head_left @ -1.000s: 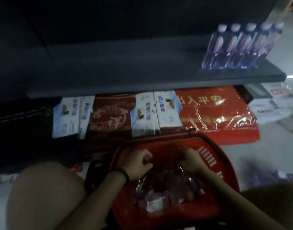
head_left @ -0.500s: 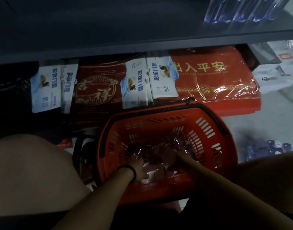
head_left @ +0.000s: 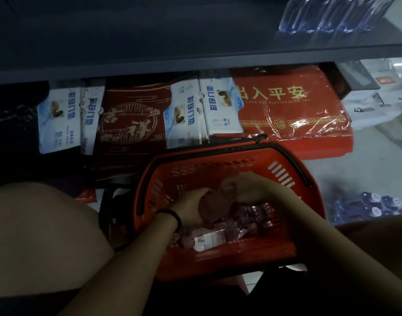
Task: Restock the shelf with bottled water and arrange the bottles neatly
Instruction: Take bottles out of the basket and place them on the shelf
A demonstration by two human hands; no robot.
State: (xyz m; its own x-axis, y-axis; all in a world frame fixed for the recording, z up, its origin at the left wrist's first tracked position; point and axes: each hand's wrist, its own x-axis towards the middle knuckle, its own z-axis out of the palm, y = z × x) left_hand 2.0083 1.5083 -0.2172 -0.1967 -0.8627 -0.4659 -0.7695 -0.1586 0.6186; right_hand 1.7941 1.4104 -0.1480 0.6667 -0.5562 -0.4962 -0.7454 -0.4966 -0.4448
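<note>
Dim aisle floor [head_left: 366, 169], pale and bare to the right of the basket.
- Shelf [head_left: 195, 62]: dark, front edge running across the top of view; a row of water bottles [head_left: 332, 14] stands at its right end, and the rest of the board lies bare.
- Under the shelf: red mats [head_left: 286, 106] in film and white-blue packets [head_left: 188, 115], reaching the shelf's front edge.
- Red basket [head_left: 229, 256]: on the floor, far rim just beside the mats, black handle [head_left: 289, 156] lying along the rim.
- Wrapped bottles [head_left: 220, 236]: lying in the basket.
- Left hand [head_left: 191, 208], right hand [head_left: 248, 188]: fingers curled, knuckles meeting above the bottles; grip blurred, contents cannot be told.
- Second bottle pack [head_left: 368, 206]: on the floor, right of the basket.
</note>
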